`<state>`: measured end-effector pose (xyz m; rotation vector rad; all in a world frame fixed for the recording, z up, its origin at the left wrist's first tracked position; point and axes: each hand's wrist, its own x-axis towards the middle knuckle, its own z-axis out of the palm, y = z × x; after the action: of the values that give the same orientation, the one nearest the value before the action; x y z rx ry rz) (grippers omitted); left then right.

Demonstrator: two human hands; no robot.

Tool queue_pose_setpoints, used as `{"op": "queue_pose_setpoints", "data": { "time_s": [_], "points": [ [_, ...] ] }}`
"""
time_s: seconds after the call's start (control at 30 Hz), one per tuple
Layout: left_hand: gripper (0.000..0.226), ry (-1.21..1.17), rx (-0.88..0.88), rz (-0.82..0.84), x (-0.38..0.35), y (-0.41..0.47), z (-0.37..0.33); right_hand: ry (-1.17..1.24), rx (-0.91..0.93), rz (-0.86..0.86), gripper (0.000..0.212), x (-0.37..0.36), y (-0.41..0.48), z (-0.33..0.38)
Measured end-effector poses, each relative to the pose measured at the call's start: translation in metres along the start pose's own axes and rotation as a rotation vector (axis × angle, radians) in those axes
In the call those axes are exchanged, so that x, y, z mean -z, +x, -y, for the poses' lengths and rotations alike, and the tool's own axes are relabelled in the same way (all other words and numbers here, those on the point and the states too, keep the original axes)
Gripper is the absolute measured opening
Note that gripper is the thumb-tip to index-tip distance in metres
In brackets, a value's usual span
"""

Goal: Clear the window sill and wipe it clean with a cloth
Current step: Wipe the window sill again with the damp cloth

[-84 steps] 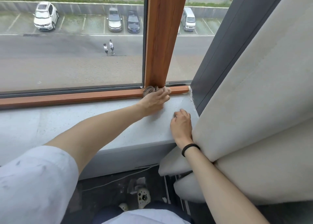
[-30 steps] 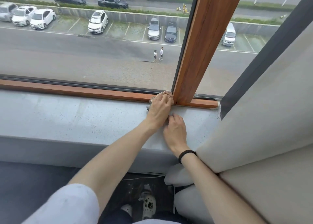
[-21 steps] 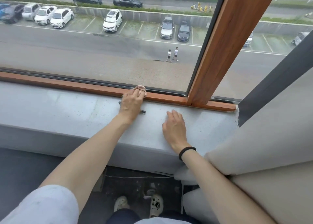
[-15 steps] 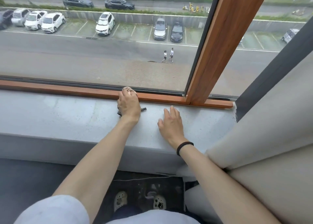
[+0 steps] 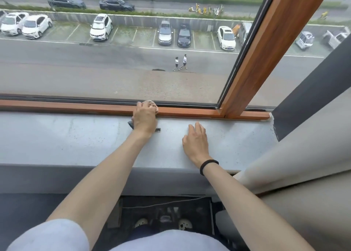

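Observation:
The grey window sill (image 5: 76, 140) runs across the head view below a brown wooden frame rail (image 5: 66, 106). My left hand (image 5: 145, 118) grips a small cloth (image 5: 152, 104) bunched under its fingers and presses it against the rail; only a pale edge at the fingertips and dark corners beside the wrist show. My right hand (image 5: 196, 140) lies flat on the sill to the right, fingers straight, with a black band on the wrist.
A brown upright window post (image 5: 256, 61) stands at the right. A light curtain (image 5: 313, 155) hangs over the sill's right end beside a dark wall edge (image 5: 303, 99). Below the sill is a dark floor with my shoes (image 5: 141, 222).
My left hand has slid the cloth leftward along the wooden rail, away from the upright post. My right hand has flattened on the sill and stayed near the same place.

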<state>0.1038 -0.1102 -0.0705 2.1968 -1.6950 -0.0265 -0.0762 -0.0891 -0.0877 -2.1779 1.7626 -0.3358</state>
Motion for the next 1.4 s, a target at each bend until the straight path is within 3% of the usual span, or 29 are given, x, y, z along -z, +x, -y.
{"op": "queue_pose_setpoints", "data": {
  "time_s": [0.17, 0.33, 0.4, 0.53, 0.63, 0.73, 0.8, 0.93, 0.97, 1.03, 1.13, 1.27, 1.4],
  "points": [
    [0.032, -0.132, -0.448, 0.119, -0.005, -0.001, -0.001, -0.083, 0.114, 0.037, 0.046, -0.009, 0.000, 0.018],
    [0.027, 0.172, -0.447, 0.071, -0.006, -0.003, 0.052, -0.117, 0.063, 0.077, 0.037, -0.007, -0.001, 0.019],
    [0.022, 0.210, -0.528, 0.088, -0.009, -0.002, 0.032, -0.132, 0.074, 0.077, 0.036, -0.008, -0.002, 0.021],
    [0.029, 0.243, -0.748, 0.282, -0.011, 0.003, -0.044, -0.095, 0.100, 0.060, 0.047, -0.006, -0.003, 0.020],
    [0.026, 0.175, -0.819, 0.218, -0.018, 0.005, -0.038, -0.094, 0.139, 0.031, 0.045, -0.003, -0.003, 0.015],
    [0.026, 0.186, -0.734, 0.082, -0.003, -0.001, 0.026, -0.159, 0.140, 0.042, 0.029, -0.005, -0.002, 0.013],
    [0.026, 0.186, -0.576, 0.092, 0.009, -0.005, 0.073, -0.134, 0.108, 0.042, 0.026, -0.008, -0.002, 0.016],
    [0.014, 0.140, -0.220, 0.007, 0.025, -0.009, 0.099, -0.076, 0.032, -0.002, 0.042, -0.013, -0.004, 0.032],
    [0.016, 0.100, -0.207, -0.037, 0.026, -0.010, 0.086, -0.063, 0.033, 0.007, 0.046, -0.014, -0.004, 0.037],
    [0.028, 0.024, -0.342, -0.055, 0.022, -0.008, 0.055, -0.050, 0.085, 0.035, 0.045, -0.017, -0.003, 0.050],
    [0.038, 0.126, -0.472, -0.003, 0.001, -0.003, 0.031, -0.021, 0.146, 0.067, 0.046, -0.023, -0.002, 0.070],
    [0.026, 0.199, -0.309, -0.030, 0.020, -0.002, 0.073, -0.054, 0.167, 0.105, 0.038, -0.027, 0.002, 0.074],
    [0.031, 0.180, -0.003, -0.129, 0.029, 0.000, 0.120, -0.039, 0.129, 0.073, 0.043, -0.032, -0.001, 0.063]
  ]
}}
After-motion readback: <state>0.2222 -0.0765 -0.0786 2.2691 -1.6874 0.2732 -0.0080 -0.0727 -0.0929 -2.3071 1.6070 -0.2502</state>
